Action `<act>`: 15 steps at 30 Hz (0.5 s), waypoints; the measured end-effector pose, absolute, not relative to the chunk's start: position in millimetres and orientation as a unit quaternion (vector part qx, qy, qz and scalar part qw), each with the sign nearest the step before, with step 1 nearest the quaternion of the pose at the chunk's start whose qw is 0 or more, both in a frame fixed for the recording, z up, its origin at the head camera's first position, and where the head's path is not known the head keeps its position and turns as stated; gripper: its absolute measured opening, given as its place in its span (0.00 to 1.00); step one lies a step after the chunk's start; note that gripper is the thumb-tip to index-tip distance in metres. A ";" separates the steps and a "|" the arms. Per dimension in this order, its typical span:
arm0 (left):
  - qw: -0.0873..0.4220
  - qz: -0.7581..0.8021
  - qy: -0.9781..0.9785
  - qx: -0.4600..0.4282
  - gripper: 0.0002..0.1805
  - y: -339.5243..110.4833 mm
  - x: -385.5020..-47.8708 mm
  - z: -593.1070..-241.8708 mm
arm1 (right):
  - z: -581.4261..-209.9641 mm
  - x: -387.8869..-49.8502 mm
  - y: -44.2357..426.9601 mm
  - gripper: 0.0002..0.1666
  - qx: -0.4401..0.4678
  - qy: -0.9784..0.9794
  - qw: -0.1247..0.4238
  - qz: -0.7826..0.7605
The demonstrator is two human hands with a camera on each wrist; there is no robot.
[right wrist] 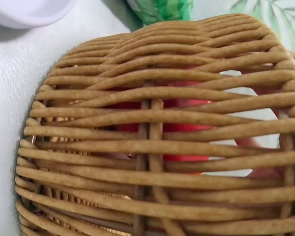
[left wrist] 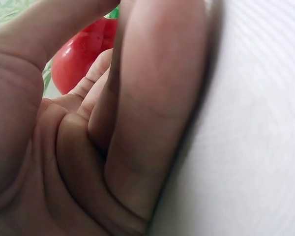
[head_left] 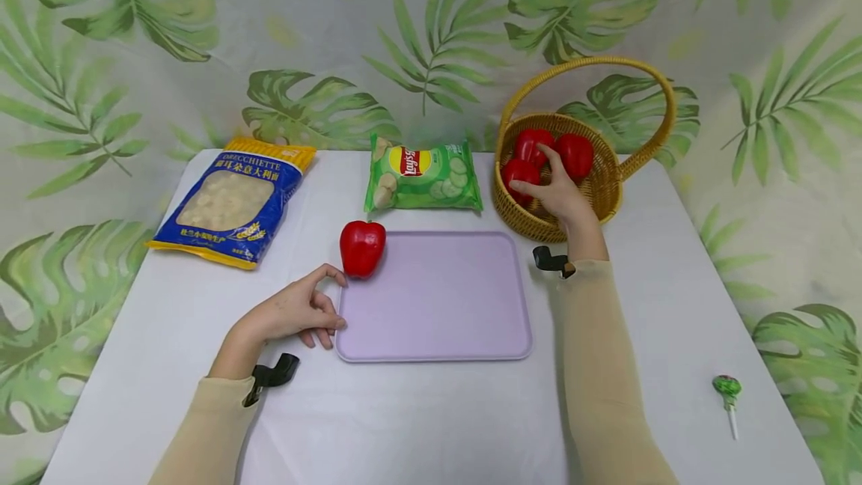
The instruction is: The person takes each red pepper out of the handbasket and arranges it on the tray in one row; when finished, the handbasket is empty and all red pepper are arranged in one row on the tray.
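Observation:
My left hand (head_left: 296, 310) lies at the left rim of the lilac tray (head_left: 438, 298), its fingers bent and fingertips touching the rim. Just above those fingertips, a red apple (head_left: 362, 249) sits on the tray's upper left corner; part of it shows past the fingers in the left wrist view. My right hand (head_left: 562, 193) reaches into the wicker basket (head_left: 609, 204), thumb and forefinger spread over the red apples. Its thumb lies across the front apple (head_left: 517, 173); the forefinger tip is over the rear apple (head_left: 530, 144). Another apple (head_left: 575, 156) lies to the right.
A green chip bag (head_left: 424, 177) lies behind the tray. To the left is a blue and yellow pasta bag (head_left: 229, 200). A green-topped lollipop (head_left: 727, 388) rests at the table's right side. The basket's tall handle (head_left: 663, 122) arches above its rim.

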State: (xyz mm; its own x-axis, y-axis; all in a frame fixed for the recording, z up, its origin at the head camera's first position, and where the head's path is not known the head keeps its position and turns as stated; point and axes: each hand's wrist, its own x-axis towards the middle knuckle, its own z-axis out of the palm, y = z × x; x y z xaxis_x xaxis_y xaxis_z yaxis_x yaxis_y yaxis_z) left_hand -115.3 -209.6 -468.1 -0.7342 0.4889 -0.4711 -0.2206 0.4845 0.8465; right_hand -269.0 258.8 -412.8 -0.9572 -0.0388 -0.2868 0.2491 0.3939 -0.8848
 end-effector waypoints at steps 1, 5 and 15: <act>0.355 0.501 0.785 0.084 0.35 -209.4 -115.2 -468.5 | -412.4 -269.0 258.6 0.61 0.063 0.824 0.136 -0.546; 0.354 0.500 0.786 0.081 0.36 -209.6 -115.0 -469.9 | -412.9 -270.8 257.8 0.60 0.064 0.821 0.148 -0.548; 0.355 0.498 0.788 0.078 0.36 -210.1 -115.7 -469.5 | -416.5 -276.0 256.5 0.61 0.070 0.820 0.176 -0.540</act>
